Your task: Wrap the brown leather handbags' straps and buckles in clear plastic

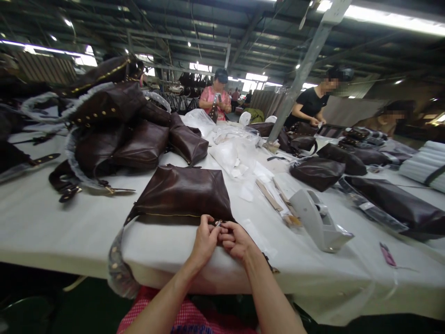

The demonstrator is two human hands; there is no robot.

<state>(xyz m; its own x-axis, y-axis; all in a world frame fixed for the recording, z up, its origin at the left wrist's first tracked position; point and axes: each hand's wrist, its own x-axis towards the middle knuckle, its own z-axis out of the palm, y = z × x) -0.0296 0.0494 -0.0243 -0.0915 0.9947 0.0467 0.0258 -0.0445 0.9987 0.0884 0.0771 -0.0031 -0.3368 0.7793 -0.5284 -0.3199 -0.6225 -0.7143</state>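
A dark brown leather bag lies flat on the white-covered table, its brass zipper edge towards me. Both hands meet at the right end of that zipper. My left hand pinches a small shiny metal piece, which looks like the zipper pull. Close against it, my right hand has its fingers curled on the same spot; what lies inside them is hidden. The bag's strap, wrapped in clear plastic, hangs over the table's front edge on the left.
Several brown bags are piled at the left. To the right stand a grey tape dispenser, a pink-handled tool and more bags. Crumpled plastic covers the middle back. A metal post rises there; several co-workers stand beyond.
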